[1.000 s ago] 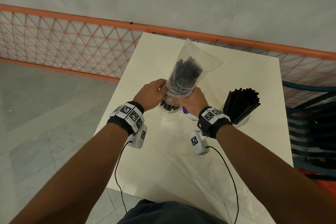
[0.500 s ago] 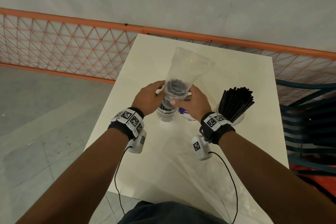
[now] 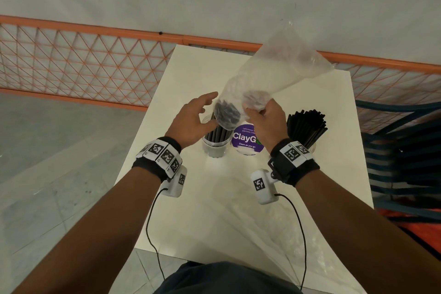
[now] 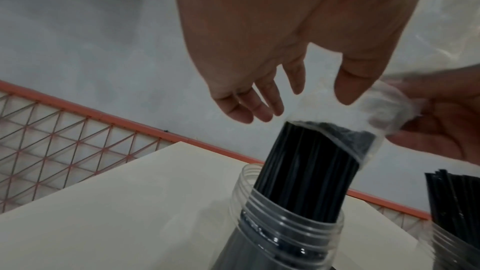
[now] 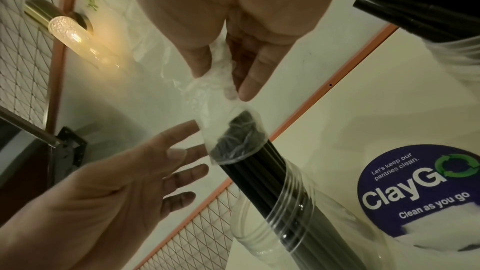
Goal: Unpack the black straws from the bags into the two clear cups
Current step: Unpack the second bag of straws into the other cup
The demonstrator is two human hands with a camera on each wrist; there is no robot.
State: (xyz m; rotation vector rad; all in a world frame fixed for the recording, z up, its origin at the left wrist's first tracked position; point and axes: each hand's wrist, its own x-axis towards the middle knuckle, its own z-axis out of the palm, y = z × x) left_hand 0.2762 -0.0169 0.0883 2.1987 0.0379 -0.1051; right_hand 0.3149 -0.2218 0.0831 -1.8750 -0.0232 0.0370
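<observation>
On the white rectangular surface (image 3: 238, 210), two clear plastic cups are set side by side — the left cup (image 3: 216, 148) and the right cup (image 3: 312, 148), with a round purple printed sticker (image 3: 245, 141) between them. A bundle of black straws (image 3: 218, 132) stands in the left cup, its top capped by the clear plastic bag (image 3: 269, 76), which rises behind and rightward. More black straws (image 3: 306, 126) stand in the right cup. The left hand (image 3: 192, 124) is placed left of the bundle, the right hand (image 3: 268, 122) right of it — on the bag. An orange mesh fence (image 3: 83, 71) runs behind the surface.

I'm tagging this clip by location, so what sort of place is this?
Probably an office pantry: the purple sticker on the white table reads "Let's keep our pantries clean", and clear cups hold black straws.
</observation>
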